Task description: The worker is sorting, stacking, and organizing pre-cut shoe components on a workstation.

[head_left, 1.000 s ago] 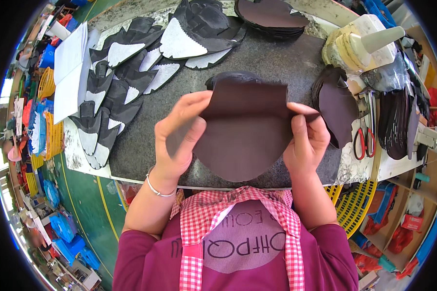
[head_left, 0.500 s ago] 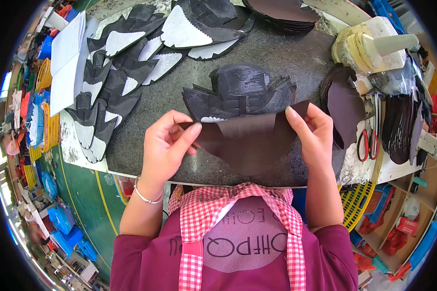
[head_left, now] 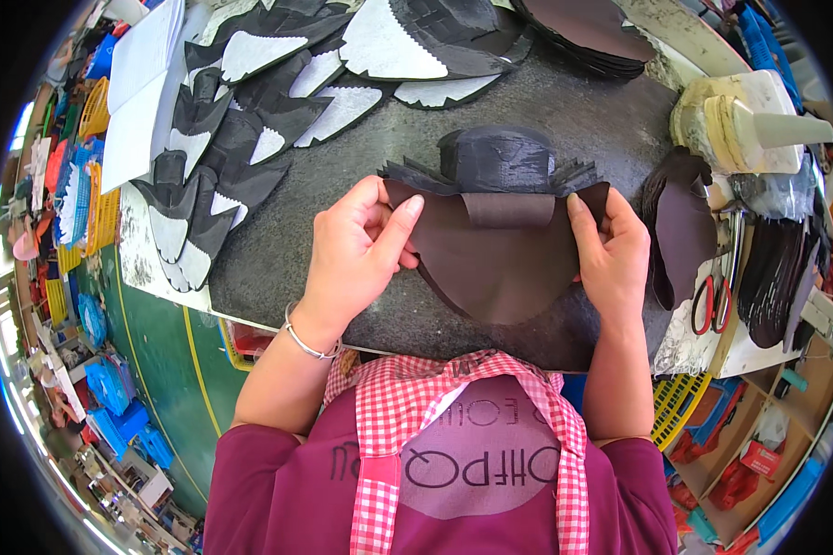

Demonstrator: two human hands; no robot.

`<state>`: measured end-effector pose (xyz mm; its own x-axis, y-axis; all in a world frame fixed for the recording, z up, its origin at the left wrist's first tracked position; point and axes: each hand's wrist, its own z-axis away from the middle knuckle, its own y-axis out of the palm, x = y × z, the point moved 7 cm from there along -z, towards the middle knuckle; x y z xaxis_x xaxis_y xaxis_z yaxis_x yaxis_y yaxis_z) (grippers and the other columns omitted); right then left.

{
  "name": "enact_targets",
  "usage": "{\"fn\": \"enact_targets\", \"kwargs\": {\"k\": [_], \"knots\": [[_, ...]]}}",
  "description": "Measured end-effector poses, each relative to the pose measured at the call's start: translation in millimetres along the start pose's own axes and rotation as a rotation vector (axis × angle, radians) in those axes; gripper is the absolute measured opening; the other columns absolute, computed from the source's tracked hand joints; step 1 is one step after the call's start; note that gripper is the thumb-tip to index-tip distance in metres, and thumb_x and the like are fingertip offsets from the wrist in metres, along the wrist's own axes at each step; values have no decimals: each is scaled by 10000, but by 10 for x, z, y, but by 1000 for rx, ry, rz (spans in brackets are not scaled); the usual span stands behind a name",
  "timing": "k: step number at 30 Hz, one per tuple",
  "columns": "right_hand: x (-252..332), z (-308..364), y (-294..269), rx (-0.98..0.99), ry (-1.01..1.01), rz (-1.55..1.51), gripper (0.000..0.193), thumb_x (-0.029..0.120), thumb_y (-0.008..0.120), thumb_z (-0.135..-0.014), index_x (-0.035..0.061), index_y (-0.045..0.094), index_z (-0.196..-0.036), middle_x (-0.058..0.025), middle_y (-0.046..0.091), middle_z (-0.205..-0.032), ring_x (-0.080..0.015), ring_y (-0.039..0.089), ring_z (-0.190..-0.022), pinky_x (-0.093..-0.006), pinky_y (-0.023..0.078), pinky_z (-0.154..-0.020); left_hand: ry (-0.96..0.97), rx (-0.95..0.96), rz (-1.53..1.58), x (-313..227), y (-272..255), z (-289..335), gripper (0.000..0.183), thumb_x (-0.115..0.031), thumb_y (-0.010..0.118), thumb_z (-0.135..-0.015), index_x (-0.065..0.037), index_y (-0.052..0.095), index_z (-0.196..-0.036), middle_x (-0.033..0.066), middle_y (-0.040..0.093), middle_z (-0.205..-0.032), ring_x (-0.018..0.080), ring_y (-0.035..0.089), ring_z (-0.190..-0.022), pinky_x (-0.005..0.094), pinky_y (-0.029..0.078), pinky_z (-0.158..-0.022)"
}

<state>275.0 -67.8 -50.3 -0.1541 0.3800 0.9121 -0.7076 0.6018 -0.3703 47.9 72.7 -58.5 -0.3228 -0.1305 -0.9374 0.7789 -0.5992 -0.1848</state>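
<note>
A dark brown, curved leather-like piece (head_left: 500,264) is stretched between my two hands just above the worktop. My left hand (head_left: 366,240) pinches its left upper corner between thumb and fingers, and my right hand (head_left: 606,245) grips the right upper corner. A flap along its top edge shows as a lighter band. Right behind it lies a stack of black shoe-upper pieces (head_left: 495,159), whose pointed sides stick out left and right; the brown piece hides its near part. Whether the two touch I cannot tell.
Black pieces with white zigzag-edged patches (head_left: 393,42) cover the back left, beside a white open booklet (head_left: 143,88). Brown piece stacks (head_left: 690,208) stand at right and at the back (head_left: 588,32). Far right are a glue pot (head_left: 740,125) and red-handled scissors (head_left: 711,305).
Both hands have brought the brown piece nearer the black stack, now covering more of its front. Its face has turned more fully into view. The whole view has shifted slightly.
</note>
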Motion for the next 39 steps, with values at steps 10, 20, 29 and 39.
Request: {"fn": "enact_targets", "kwargs": {"k": [10,20,29,39], "knots": [[24,-10,-14,-55,-121,190,218,107,691,-920,-19,549,-814,-108,565,-583,-104,525,-484,-318,410,-477,697,-215,-756,-405,124,180,215,-153,779,-836,-75,647,-987,57,693,-846,159,652,-727,304,495,-589],[363,115,-223,-302,-365,777,417,317,841,-756,71,622,-1011,-110,681,-846,-302,666,-776,-418,523,-654,805,409,-1080,-470,769,140,935,-522,744,-725,-193,403,-1531,75,323,-1615,246,297,-1495,691,113,-1163],[363,477,152,321,-616,858,966,592,775,-657,183,470,-1478,-78,403,-1555,-305,327,-1469,-611,209,-1178,766,173,-920,-738,403,-546,1018,-519,770,-755,-132,295,-1568,127,270,-1635,331,164,-1535,651,85,-1189],[444,673,-449,-285,-838,553,707,318,846,-737,57,582,-1339,-139,577,-1301,-326,526,-1213,-455,404,-1040,874,-425,-828,-1206,-653,-1003,241,-134,686,-945,-52,726,-1168,122,733,-1135,213,696,-1025,284,502,-918]]}}
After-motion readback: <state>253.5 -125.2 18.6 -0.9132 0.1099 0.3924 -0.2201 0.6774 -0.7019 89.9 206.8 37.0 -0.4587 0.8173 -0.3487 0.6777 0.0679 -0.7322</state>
